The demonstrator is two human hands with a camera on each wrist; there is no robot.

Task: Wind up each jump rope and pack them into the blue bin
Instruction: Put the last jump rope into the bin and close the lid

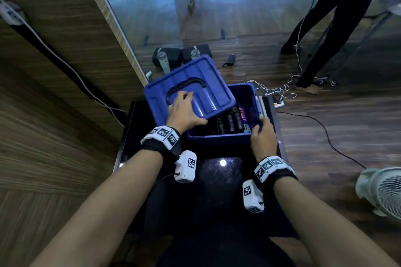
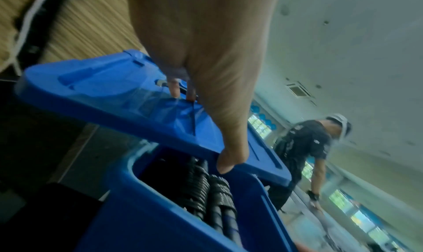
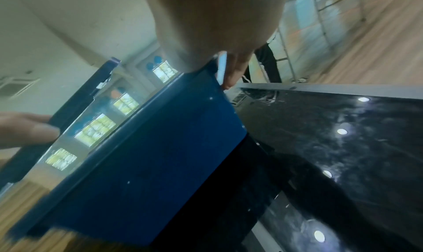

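Left hand [image 1: 184, 110] spread over the near edge of the blue lid [image 1: 195, 84], fingers [image 1: 186, 95] on top near the black carry handle [image 1: 184, 88], thumb [image 2: 228, 162] hooked under the rim: a pinch grip, judged suited to tilting and steering the lid. Right hand [image 1: 263, 136] curled around the near right corner of the blue bin [image 1: 219, 137], fingers [image 1: 256, 130] over the rim; probably a bracing hold, to stop the bin from sliding on the glossy black table [image 1: 217, 180]. Lid skewed and raised over the far left part of the bin, the near right part uncovered. Inside, wound jump ropes [image 1: 230, 122] packed side by side: black ribbed handles, about four visible, plus something purple [image 1: 244, 112] at the far right; exact number of ropes not countable, part hidden under the lid. No loose rope visible on the table, so packing judged complete or nearly so, with closing the lid as the likely step in hand. Counts: one bin, one lid, one carry handle, two hands. Beyond the table, wooden floor [image 1: 325, 125] with white cables [image 1: 280, 91] at far right, two bottles [image 1: 162, 60] beyond the bin, one fan [image 1: 384, 193] at near right, and the legs of a second person [image 1: 314, 28] at far right.
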